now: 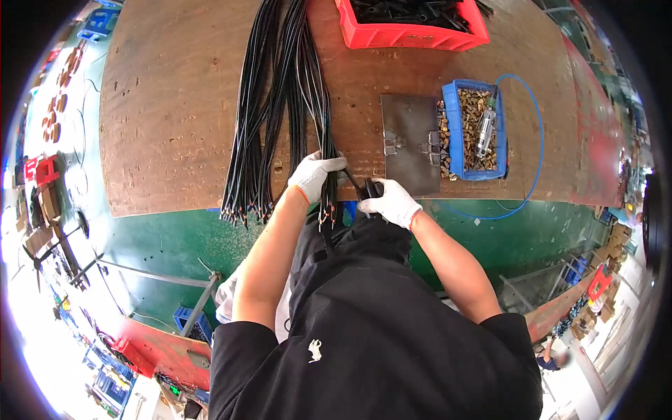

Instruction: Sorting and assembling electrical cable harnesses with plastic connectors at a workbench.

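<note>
Long black cables (pixel 264 112) run down the table in a loose bundle, their stripped copper ends hanging past its near edge. My left hand (pixel 316 175), in a white glove, is closed around several cables near their ends. To its right, my right hand (pixel 393 203), also gloved, has its fingers closed on small black parts (pixel 369 187) whose exact kind I cannot make out. A single black cable stretches between the two hands. Both hands are at the near edge of the wooden table (pixel 168 112).
At the back stands a red bin (pixel 413 36) of black pieces. A dark metal plate (pixel 411 143) with clips lies right of my hands. Beside it, a blue bin (pixel 453 133) of small brass-coloured parts holds a tool (pixel 486 131) with a blue hose (pixel 540 140).
</note>
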A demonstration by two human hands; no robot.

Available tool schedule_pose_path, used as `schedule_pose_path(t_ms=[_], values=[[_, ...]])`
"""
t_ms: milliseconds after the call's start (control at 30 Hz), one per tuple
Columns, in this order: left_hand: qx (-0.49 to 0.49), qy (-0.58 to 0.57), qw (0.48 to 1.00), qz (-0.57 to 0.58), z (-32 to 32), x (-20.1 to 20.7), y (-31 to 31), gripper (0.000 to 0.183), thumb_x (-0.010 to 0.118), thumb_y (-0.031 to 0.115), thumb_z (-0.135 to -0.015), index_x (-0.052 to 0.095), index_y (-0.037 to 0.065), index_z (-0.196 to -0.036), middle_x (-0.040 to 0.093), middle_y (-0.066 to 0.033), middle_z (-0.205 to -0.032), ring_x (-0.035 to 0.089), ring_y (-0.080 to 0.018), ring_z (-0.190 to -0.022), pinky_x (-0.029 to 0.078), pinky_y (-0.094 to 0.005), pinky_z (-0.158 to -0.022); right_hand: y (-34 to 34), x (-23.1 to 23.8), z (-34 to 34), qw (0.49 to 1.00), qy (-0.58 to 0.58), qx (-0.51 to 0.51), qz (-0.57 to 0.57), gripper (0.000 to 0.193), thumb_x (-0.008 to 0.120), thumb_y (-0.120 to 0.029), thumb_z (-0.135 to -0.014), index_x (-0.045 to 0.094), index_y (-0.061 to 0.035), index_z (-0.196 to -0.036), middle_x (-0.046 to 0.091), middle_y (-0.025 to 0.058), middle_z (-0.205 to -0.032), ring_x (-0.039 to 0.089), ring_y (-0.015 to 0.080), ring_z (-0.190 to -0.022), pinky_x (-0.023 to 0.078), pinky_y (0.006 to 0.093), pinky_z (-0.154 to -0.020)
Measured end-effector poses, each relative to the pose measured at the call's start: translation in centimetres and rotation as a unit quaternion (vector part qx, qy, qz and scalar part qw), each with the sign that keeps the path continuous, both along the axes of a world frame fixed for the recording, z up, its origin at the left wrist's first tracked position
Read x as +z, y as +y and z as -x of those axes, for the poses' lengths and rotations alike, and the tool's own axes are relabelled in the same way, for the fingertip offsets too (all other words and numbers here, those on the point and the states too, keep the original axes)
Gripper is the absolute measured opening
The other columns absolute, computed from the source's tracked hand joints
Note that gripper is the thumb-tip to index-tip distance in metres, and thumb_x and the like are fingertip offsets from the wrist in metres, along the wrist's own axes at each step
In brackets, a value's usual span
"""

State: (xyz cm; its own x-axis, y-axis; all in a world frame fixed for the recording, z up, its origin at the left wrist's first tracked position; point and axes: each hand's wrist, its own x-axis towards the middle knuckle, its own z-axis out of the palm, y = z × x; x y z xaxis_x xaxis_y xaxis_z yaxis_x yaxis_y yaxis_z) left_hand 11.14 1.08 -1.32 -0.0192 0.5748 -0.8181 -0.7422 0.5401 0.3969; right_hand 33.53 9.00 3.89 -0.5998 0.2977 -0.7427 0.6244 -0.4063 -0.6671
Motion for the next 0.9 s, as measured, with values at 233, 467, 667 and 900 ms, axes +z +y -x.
schedule_pose_path(t_ms=[233, 467, 667, 900], values=[[-0.005, 0.077, 0.997, -0.002, -0.9, -0.2, -0.5, 0.023, 0.078, 0.019, -0.096, 0.072, 0.004, -0.111, 0.074, -0.0053, -0.097, 0.071, -0.0173, -0.078, 0.06, -0.0319, -0.07, 2.0, -3.3, 4.9, 0.998, -0.007, -0.062, -0.02, 0.03, 0.081, -0.012, -0.082, 0.072, 0.0022, -0.107, 0.073, 0.0059, -0.087, 0.067, 0.0149, -0.076, 0.054, 0.033, -0.072], [-0.01, 0.122, 0.992, 0.018, 2.2, 2.3, -2.1, 0.027, 0.07, 0.025, -0.101, 0.069, 0.001, -0.113, 0.071, -0.0039, -0.092, 0.067, -0.0138, -0.078, 0.055, -0.032, -0.065, 7.1, -6.1, 10.6, 0.994, 0.012, -0.076, -0.081, 0.023, 0.086, -0.019, -0.083, 0.068, -0.0051, -0.084, 0.068, 0.0041, -0.076, 0.062, 0.0147, -0.068, 0.05, 0.0342, -0.063], [0.02, 0.035, 0.999, 0.022, 3.1, 2.4, -2.8, 0.022, 0.072, 0.022, -0.1, 0.07, 0.004, -0.112, 0.073, -0.0044, -0.092, 0.069, -0.0149, -0.078, 0.057, -0.03, -0.072, 9.4, -3.7, 11.0, 0.981, -0.01, -0.19, 0.044, 0.019, 0.08, -0.023, -0.091, 0.071, -0.0124, -0.104, 0.07, 0.0003, -0.08, 0.063, 0.0092, -0.064, 0.047, 0.0274, -0.047], [0.048, -0.011, 0.997, -0.061, 0.6, 1.7, -1.4, 0.02, 0.076, 0.016, -0.099, 0.068, 0.004, -0.114, 0.075, -0.0076, -0.099, 0.071, -0.0166, -0.078, 0.06, -0.0317, -0.069, 6.3, -1.9, 8.8, 0.916, 0.046, -0.306, 0.255, 0.009, 0.071, -0.019, -0.098, 0.071, -0.0148, -0.106, 0.075, 0.0035, -0.087, 0.07, 0.0155, -0.074, 0.054, 0.0295, -0.053]])
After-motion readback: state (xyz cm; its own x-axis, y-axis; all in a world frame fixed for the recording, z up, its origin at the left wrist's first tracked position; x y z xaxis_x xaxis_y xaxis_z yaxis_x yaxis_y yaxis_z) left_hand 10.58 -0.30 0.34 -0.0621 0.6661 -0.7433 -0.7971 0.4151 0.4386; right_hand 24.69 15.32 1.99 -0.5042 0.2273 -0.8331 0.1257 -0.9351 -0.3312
